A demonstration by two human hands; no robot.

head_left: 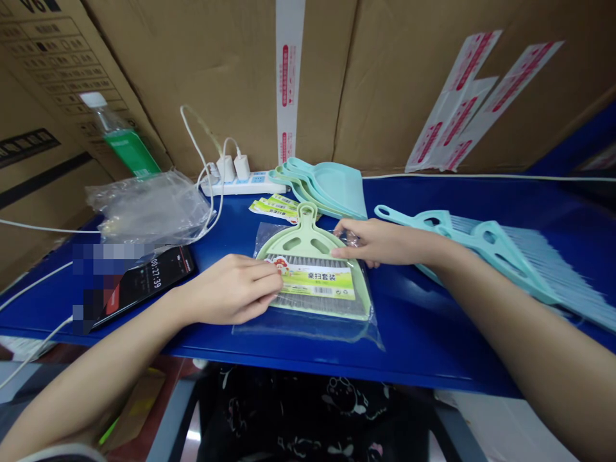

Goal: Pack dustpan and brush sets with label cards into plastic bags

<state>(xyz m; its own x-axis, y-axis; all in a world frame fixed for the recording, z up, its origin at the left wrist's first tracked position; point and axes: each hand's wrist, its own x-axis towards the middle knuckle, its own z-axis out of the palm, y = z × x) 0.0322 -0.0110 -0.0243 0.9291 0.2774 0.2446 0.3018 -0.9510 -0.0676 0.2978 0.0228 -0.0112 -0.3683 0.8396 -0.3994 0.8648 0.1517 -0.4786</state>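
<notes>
A light green dustpan and brush set (303, 242) lies flat in a clear plastic bag (308, 327) in front of me. A printed label card (332, 280) sits across the grey bristles inside the bag. My left hand (240, 289) is at the set's left edge, its curled fingertips over the card's left end; what they pinch is hidden. At the upper right edge, my right hand (368, 242) pinches the bagged set, thumb on top and fingers along the side. The brush handle points away from me.
Behind are stacked dustpans (337, 186) and spare label cards (276, 208). Blue brushes (481, 244) lie right. On the left are a phone (154, 279), crumpled plastic bags (154, 208), a bottle (125, 144), and a power strip (250, 185) with cables. Cardboard boxes (231, 64) wall the back.
</notes>
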